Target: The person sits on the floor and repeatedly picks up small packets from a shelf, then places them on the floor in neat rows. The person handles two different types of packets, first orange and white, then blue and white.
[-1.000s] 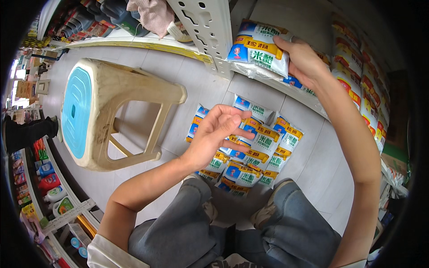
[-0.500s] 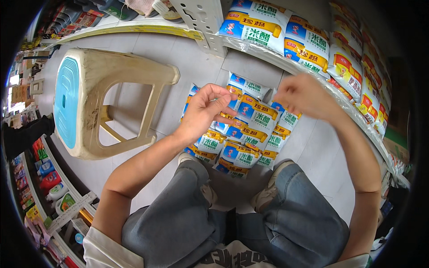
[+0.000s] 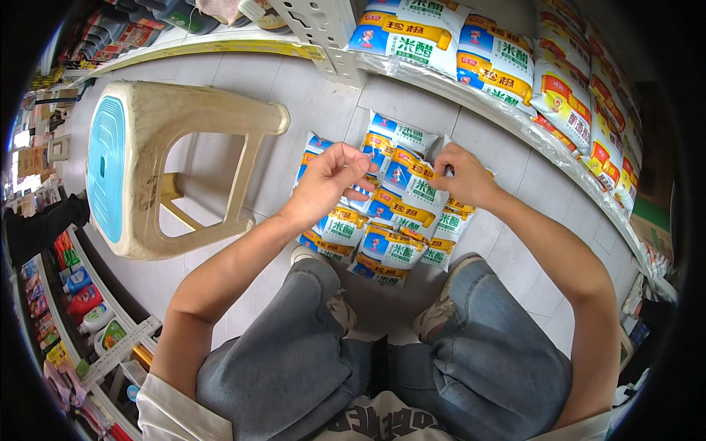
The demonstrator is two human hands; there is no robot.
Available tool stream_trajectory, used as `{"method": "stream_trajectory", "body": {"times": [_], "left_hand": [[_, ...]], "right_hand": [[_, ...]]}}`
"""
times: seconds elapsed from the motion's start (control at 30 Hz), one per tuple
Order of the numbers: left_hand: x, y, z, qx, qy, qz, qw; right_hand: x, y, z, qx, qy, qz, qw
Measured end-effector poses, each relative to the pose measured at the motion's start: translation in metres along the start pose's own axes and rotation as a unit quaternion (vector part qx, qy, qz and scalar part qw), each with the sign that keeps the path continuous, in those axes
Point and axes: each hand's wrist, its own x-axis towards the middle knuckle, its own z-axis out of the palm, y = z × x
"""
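Note:
Several white, blue and yellow liquid pouches (image 3: 401, 207) lie in an overlapping pile on the floor between my feet. Above the pile's left side is my left hand (image 3: 331, 178), thumb and index finger pinched together; whatever is between them is too small to make out. My right hand (image 3: 465, 175) hangs over the upper right of the pile, its fingers curled down and in toward the thumb beside a pouch edge. Its fingertips hide whether they grip the pouch.
On the left stands a cream plastic stool (image 3: 198, 110) with a blue top. A low shelf at upper right carries matching pouches (image 3: 412, 45) and red-yellow pouches (image 3: 562, 95). Another shelf (image 3: 121, 345) with bottles runs along the lower left.
My right hand has come left and down, from beside the shelf's edge to the pile. My left hand keeps its pinch and has hardly shifted. The view has moved slightly.

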Motion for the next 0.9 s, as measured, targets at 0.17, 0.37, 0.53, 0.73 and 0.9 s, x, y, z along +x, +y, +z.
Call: {"method": "stream_trajectory", "body": {"times": [0.17,0.37,0.53,0.73,0.9], "left_hand": [[0.003,-0.015,-0.005,0.016,-0.021,0.006,1.000],[-0.014,0.000,0.002,-0.136,-0.241,-0.042,0.960],[-0.029,0.023,0.023,-0.134,-0.187,-0.005,0.973],[-0.033,0.025,0.031,-0.194,-0.058,-0.014,0.979],[-0.033,0.028,0.030,-0.141,-0.058,-0.010,0.988]], "right_hand": [[-0.028,-0.062,-0.006,0.098,-0.068,0.017,0.993],[-0.044,-0.139,-0.064,0.187,-0.092,-0.025,0.978],[-0.031,-0.144,-0.079,0.357,-0.025,-0.029,0.933],[-0.025,-0.117,-0.062,0.404,0.087,0.115,0.903],[-0.038,-0.129,-0.043,0.548,-0.031,0.210,0.809]]}}
